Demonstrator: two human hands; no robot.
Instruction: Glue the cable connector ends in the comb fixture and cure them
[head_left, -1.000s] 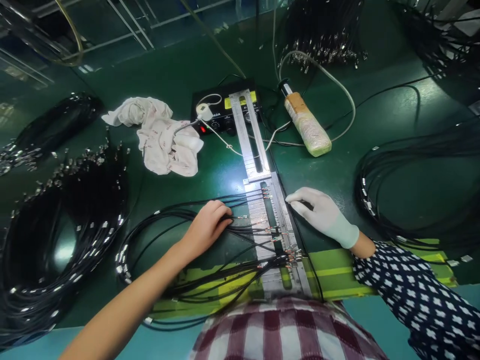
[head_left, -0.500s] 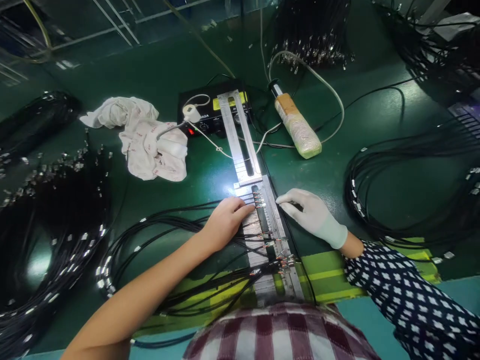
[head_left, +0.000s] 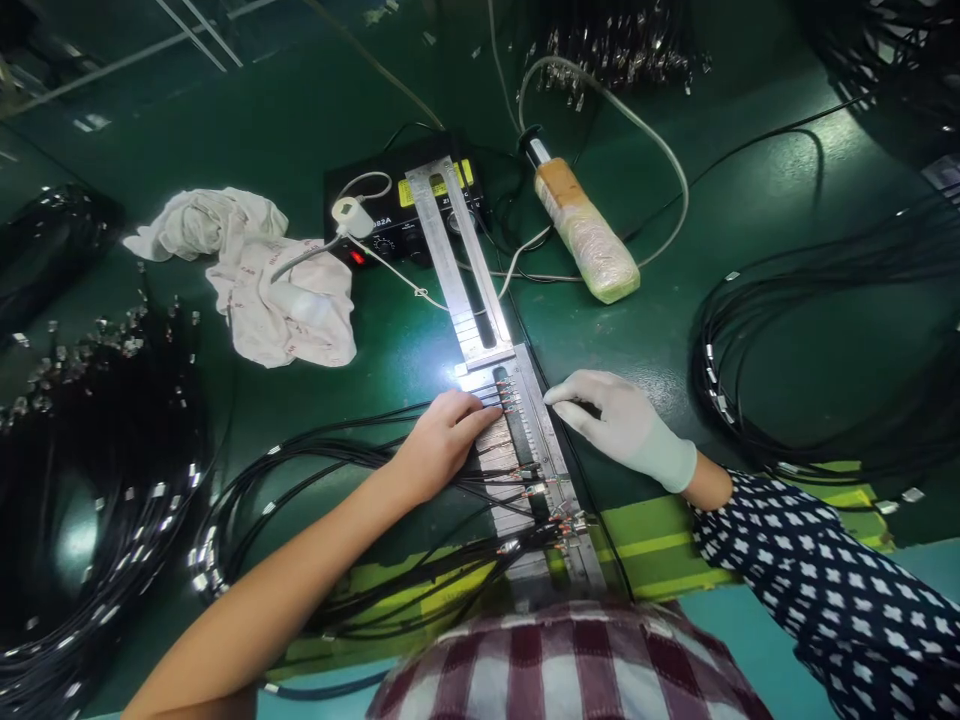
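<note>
My bare left hand point(head_left: 441, 440) lies over the upper slots of a metal slotted fixture point(head_left: 496, 455), thumb and fingers closed on a thin black cable point(head_left: 397, 412) near its stripped end. Several cables lie across the fixture with their wire ends point(head_left: 507, 395) on its right side. Just right of the fixture's edge is my white-gloved right hand point(head_left: 619, 420), thumb and forefinger brought close together; whether anything is between the tips I cannot make out. Nearer my body, a bundle of cable ends point(head_left: 566, 525) rests over the fixture.
Behind the fixture is a black control box point(head_left: 375, 225) with a red switch. A wrapped handheld tool point(head_left: 589, 235) lies on the green table, its cord looped. White cloth point(head_left: 285, 310) is at the left. Black cable coils point(head_left: 720, 370) and bundles point(head_left: 112, 400) lie on both sides.
The view has shifted slightly, so the box, cloth and tool appear a little further left and higher. Both hands keep nearly the same pose beside the fixture.
</note>
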